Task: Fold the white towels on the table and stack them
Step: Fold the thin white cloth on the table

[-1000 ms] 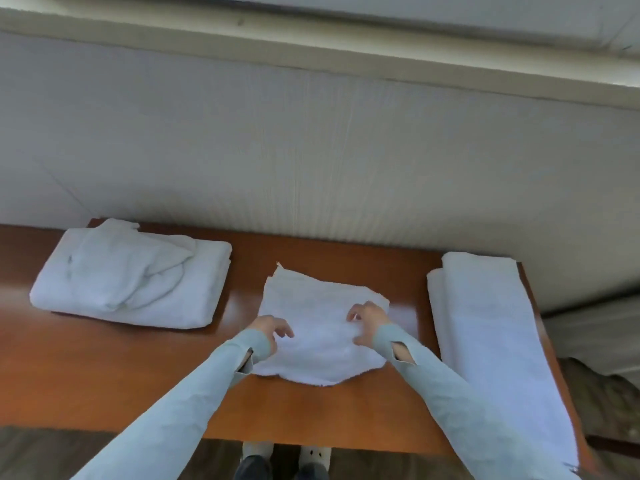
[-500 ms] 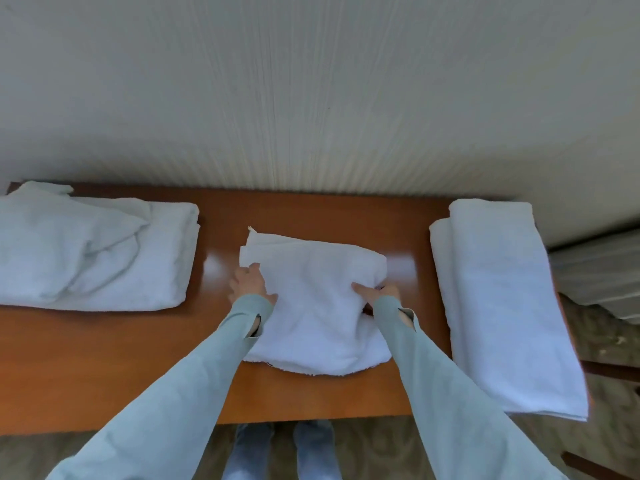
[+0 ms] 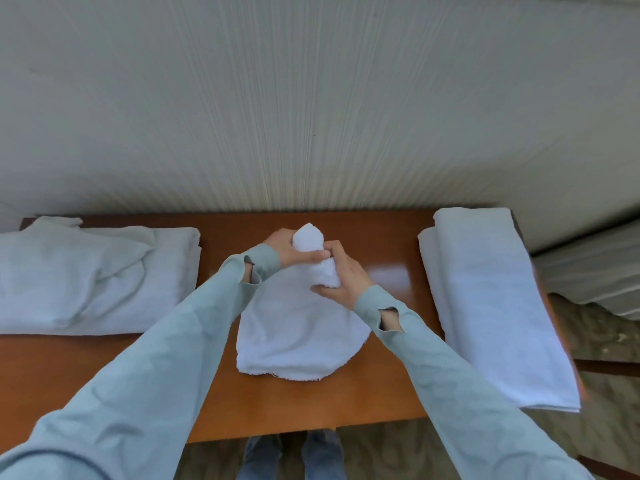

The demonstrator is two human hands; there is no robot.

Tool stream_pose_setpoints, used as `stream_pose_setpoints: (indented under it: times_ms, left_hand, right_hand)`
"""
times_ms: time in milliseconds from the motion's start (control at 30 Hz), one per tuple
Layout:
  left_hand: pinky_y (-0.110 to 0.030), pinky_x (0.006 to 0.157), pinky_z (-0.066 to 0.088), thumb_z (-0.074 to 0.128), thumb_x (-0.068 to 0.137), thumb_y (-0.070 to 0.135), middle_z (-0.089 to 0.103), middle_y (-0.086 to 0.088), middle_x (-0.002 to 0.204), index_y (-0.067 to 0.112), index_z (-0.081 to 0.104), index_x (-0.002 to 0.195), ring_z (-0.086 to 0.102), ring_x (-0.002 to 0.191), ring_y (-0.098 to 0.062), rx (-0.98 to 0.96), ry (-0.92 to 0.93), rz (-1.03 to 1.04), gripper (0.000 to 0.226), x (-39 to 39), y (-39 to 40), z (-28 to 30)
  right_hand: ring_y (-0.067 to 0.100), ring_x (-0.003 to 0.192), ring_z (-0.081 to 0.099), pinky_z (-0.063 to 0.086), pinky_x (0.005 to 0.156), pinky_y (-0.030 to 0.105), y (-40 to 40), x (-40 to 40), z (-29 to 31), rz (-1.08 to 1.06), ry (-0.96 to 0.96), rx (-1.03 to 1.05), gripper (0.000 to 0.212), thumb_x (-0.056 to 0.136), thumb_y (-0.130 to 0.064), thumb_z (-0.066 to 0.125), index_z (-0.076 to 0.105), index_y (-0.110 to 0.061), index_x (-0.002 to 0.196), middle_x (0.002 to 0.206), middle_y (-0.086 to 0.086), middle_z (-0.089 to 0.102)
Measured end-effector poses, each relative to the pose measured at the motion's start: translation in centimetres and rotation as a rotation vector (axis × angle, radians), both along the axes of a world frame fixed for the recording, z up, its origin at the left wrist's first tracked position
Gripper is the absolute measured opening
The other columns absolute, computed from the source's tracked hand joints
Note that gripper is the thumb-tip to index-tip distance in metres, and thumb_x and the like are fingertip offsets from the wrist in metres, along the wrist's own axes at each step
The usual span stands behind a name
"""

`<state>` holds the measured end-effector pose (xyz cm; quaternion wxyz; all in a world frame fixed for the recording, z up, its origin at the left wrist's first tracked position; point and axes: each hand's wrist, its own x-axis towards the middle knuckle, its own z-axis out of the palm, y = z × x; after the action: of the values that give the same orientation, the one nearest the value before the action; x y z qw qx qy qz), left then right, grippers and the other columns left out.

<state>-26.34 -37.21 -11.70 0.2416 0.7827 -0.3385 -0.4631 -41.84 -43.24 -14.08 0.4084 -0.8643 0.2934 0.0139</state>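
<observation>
The small towel [image 3: 298, 327] lies at the middle of the desk [image 3: 221, 403], its near hem close to the front edge. Its far end is gathered up into a bunched peak. Both hands hold that peak: the left hand [image 3: 287, 249] wraps it from the left, fingers closed across the front, and the right hand [image 3: 341, 277] grips just below, thumb and fingers pinched on the cloth.

The grip is on a crumpled wad, not on two clean corners. If the towel is lifted or laid over from here, the layers will likely twist and the fold come out skewed, with uneven edges. The lower part spreads loose on the polished wood, so a pull could drag the whole towel toward the back edge rather than fold it. A bulky fold would also sit badly on a stack.

At the left end of the desk rests a rumpled pile [image 3: 93, 275] of white towels, one thrown loosely on top. Along the right edge lies a long folded towel [image 3: 491, 306], its near end overhanging the front corner; a nudge could slide it off.

The desk is glossy reddish-brown wood, set against a pale ribbed wall [image 3: 311, 116]. Below the front edge, patterned carpet [image 3: 595, 327] and the person's legs show.
</observation>
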Motion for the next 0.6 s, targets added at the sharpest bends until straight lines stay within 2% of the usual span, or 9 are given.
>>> stream_pose_setpoints:
  times_ms: [33,100,167,233,300,367,433,533,600]
  left_hand:
    - [-0.025,0.074,0.044,0.072,0.078,0.037,0.065,-0.006,0.097,0.016,0.066,0.1,0.06,0.094,-0.021,-0.008,-0.062,-0.056,0.031,0.3,0.4,0.6]
    - [-0.027,0.078,0.043,0.068,0.083,0.03,0.067,-0.007,0.099,0.012,0.069,0.103,0.061,0.099,-0.023,-0.056,-0.145,-0.041,0.027,0.9,1.5,2.1]
    - [-0.028,0.081,0.045,0.061,0.089,0.023,0.066,-0.006,0.097,0.013,0.069,0.103,0.062,0.103,-0.026,-0.177,-0.084,0.078,0.019,1.4,2.5,3.8]
    - [-0.026,0.085,0.043,0.054,0.093,0.015,0.066,-0.01,0.107,0.014,0.066,0.109,0.059,0.111,-0.03,-0.294,-0.039,0.231,0.02,1.9,2.9,5.9]
    - [-0.017,0.082,0.036,0.046,0.096,0.01,0.06,-0.014,0.118,0.006,0.056,0.124,0.054,0.114,-0.028,-0.33,-0.035,0.413,0.03,2.4,3.3,8.1]
    - [-0.015,0.08,0.033,0.043,0.097,0.006,0.057,-0.015,0.121,0.002,0.051,0.128,0.053,0.114,-0.029,-0.363,-0.119,0.495,0.033,3.5,3.7,9.7]
    - [-0.017,0.079,0.032,0.043,0.096,0.009,0.059,-0.014,0.116,0.004,0.055,0.122,0.055,0.111,-0.027,-0.368,-0.259,0.466,0.029,4.8,4.8,11.3]
    - [-0.022,0.069,0.03,0.045,0.093,0.01,0.058,-0.014,0.091,0.013,0.061,0.1,0.056,0.088,-0.03,-0.383,-0.445,0.439,0.018,6.9,6.1,13.4]
    - [-0.024,0.065,0.029,0.049,0.091,0.013,0.052,-0.012,0.077,0.015,0.06,0.087,0.045,0.075,-0.024,-0.395,-0.491,0.492,0.012,7.9,6.4,15.4]
  right_hand:
    - [0.024,0.085,0.051,0.046,0.074,0.04,-0.1,-0.3,0.4,0.019,0.015,-0.008,0.06,0.072,-0.025,0.075,0.035,-0.015,0.115,0.101,-0.005,0.045]
    - [0.024,0.083,0.053,0.047,0.074,0.038,-0.4,-1.0,1.6,0.033,0.093,0.028,0.068,0.067,-0.029,0.079,0.033,-0.017,0.115,0.099,-0.004,0.046]
    - [0.023,0.088,0.056,0.049,0.076,0.035,-1.0,-1.6,3.2,0.097,0.294,0.004,0.067,0.069,-0.031,0.078,0.039,-0.02,0.122,0.102,-0.001,0.054]
    - [0.025,0.092,0.058,0.048,0.075,0.033,-1.7,-1.8,4.9,0.184,0.486,-0.095,0.049,0.075,-0.032,0.072,0.053,-0.018,0.117,0.102,0.002,0.059]
    - [0.024,0.085,0.056,0.046,0.07,0.031,-2.3,-1.7,6.8,0.139,0.549,-0.15,0.031,0.078,-0.031,0.068,0.063,-0.013,0.102,0.094,0.005,0.06]
    - [0.022,0.081,0.054,0.043,0.069,0.029,-3.0,-1.5,8.5,0.025,0.495,-0.161,0.027,0.077,-0.034,0.069,0.066,-0.011,0.092,0.091,0.007,0.062]
    - [0.02,0.08,0.053,0.041,0.069,0.027,-3.9,-1.3,10.6,-0.103,0.375,-0.166,0.028,0.076,-0.032,0.072,0.067,-0.009,0.091,0.088,0.006,0.062]
    - [0.018,0.08,0.052,0.037,0.068,0.022,-5.6,-1.1,14.5,-0.208,0.227,-0.213,0.028,0.077,-0.022,0.072,0.069,-0.006,0.1,0.086,0.005,0.061]
    - [0.017,0.081,0.052,0.036,0.064,0.021,-6.7,-1.1,17.2,-0.24,0.172,-0.24,0.027,0.078,-0.02,0.072,0.069,-0.007,0.101,0.085,0.005,0.061]
